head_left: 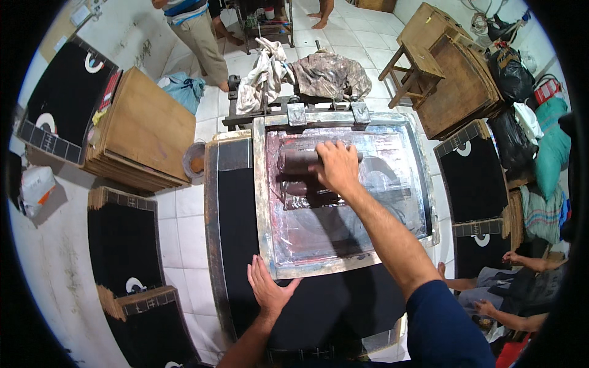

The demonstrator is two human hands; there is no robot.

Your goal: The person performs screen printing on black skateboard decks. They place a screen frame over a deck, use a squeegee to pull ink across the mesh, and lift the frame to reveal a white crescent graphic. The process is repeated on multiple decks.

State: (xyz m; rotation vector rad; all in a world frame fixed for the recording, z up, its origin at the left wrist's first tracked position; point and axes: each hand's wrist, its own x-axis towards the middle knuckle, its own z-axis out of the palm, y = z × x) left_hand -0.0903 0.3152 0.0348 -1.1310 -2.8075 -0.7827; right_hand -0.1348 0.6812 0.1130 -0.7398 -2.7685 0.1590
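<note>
My right hand [337,167] is closed over the top of a dark squeegee [300,162] in the far half of a screen printing frame [261,202]. Dark ink [316,197] lies on the mesh just on the near side of the squeegee. At the frame's near left corner, my left hand [270,287] lies with fingers stretched out and thumb apart, touching the frame's edge and the black fabric [236,214] beneath. This fabric covers a board, and the frame rests over much of it. Two metal clamps [296,115] hold the frame's far edge.
Stacked wooden boards [147,126] stand at left; black-covered boards [123,245] lie on both sides. Rags [328,73] hang beyond the frame. A wooden stool [414,73] stands far right, with bags [549,147] beyond. One person [202,43] stands far left; another [521,288] sits near right.
</note>
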